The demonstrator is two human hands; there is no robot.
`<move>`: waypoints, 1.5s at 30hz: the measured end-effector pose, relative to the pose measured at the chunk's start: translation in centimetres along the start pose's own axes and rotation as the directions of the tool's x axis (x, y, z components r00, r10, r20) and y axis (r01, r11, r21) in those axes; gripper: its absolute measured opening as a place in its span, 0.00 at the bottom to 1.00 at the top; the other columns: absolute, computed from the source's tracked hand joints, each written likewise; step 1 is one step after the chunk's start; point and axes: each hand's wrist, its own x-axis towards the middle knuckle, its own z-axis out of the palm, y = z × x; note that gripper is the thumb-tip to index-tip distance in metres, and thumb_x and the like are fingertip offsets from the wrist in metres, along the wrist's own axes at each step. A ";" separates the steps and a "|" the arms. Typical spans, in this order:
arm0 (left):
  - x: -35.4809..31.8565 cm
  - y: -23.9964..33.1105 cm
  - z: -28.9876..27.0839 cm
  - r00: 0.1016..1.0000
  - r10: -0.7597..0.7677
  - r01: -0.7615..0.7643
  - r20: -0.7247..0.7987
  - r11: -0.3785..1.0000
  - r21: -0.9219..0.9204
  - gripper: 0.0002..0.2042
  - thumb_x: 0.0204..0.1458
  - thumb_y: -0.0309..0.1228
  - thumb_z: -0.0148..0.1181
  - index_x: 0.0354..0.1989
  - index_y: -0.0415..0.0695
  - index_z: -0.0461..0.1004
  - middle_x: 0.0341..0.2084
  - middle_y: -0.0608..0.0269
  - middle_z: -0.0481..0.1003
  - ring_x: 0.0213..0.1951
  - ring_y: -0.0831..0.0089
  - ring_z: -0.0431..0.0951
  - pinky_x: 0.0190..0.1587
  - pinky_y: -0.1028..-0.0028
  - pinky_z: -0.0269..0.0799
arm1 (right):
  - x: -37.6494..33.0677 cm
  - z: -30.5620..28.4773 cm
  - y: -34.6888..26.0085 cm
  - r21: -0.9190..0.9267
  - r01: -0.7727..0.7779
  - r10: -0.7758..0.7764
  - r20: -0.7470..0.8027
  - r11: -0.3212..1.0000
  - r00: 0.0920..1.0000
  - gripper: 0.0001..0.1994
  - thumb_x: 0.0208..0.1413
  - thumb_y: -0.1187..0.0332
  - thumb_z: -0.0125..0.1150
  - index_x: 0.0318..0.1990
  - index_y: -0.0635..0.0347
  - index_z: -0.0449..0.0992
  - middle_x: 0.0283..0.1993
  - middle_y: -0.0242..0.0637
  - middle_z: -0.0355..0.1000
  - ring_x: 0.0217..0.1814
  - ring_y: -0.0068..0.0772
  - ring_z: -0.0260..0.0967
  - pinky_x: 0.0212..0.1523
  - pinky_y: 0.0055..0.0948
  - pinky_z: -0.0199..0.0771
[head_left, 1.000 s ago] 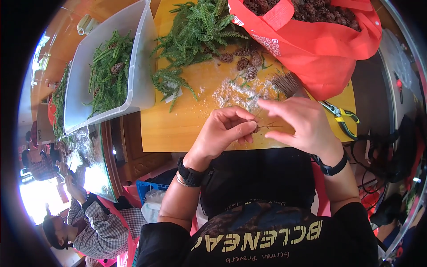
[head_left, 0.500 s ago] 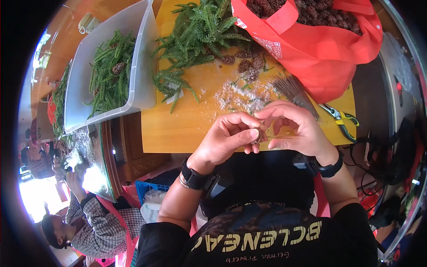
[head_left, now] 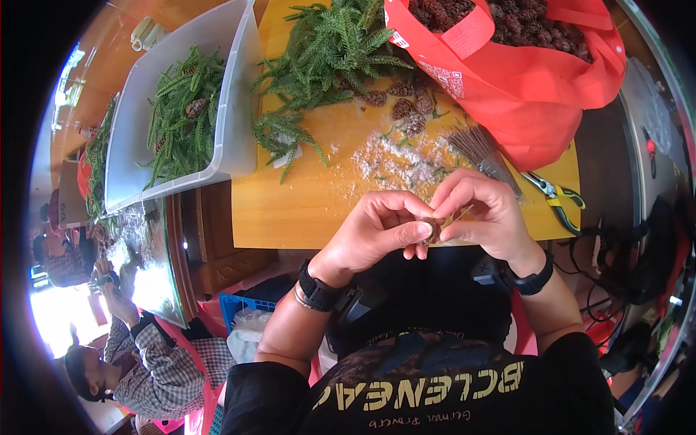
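Over the table's near edge, my left hand (head_left: 388,226) is closed with thumb and fingers round a small brown pine cone (head_left: 433,232). Against the cone's right side, my right hand (head_left: 487,217) pinches a thin brownish wire (head_left: 458,213). The fingertips of both hands nearly meet and hide much of the cone. Just beyond the hands, white flakes (head_left: 395,161) and green bits are scattered on the yellow table (head_left: 290,217). Several loose pine cones (head_left: 402,109) lie farther back, and a bundle of thin brown wires (head_left: 475,145) rests beyond my right hand.
Pliers (head_left: 557,197) with yellow-black handles lie at right. A red bag (head_left: 522,94) full of pine cones stands behind. Green artificial branches (head_left: 326,58) are piled at the back, beside a clear plastic bin (head_left: 235,138) with more branches. At far left another person (head_left: 145,362) works.
My right hand has turned and closed in, its fingertips now at the cone beside my left hand's. The cone shows more plainly. At the left, the other person's hands have shifted slightly.
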 end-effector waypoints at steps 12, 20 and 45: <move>-0.1 -0.2 0.0 0.999 0.040 -0.039 0.011 0.998 -0.045 0.10 0.49 0.29 0.59 0.37 0.38 0.70 0.28 0.55 0.74 0.23 0.72 0.75 0.22 0.82 0.68 | 0.2 0.3 -0.6 -0.008 0.000 0.000 0.000 1.000 1.000 0.10 0.40 0.75 0.67 0.33 0.62 0.74 0.38 0.36 0.66 0.39 0.24 0.66 0.39 0.21 0.67; 0.0 -0.1 0.4 0.996 0.084 -0.084 0.001 0.996 -0.022 0.08 0.51 0.28 0.57 0.36 0.37 0.70 0.26 0.61 0.74 0.25 0.77 0.75 0.25 0.83 0.70 | 0.2 0.2 -0.3 -0.200 0.152 -0.158 -0.011 0.968 0.987 0.07 0.41 0.75 0.66 0.28 0.61 0.73 0.36 0.36 0.67 0.37 0.24 0.66 0.38 0.21 0.66; 0.2 -0.6 1.1 0.945 0.305 -0.271 -0.118 0.933 0.236 0.09 0.48 0.22 0.59 0.38 0.35 0.70 0.32 0.57 0.73 0.32 0.76 0.75 0.31 0.80 0.73 | 0.1 0.8 -0.4 -0.465 0.199 -0.280 -0.112 0.863 0.953 0.08 0.40 0.80 0.61 0.23 0.61 0.66 0.33 0.40 0.66 0.33 0.25 0.65 0.35 0.20 0.65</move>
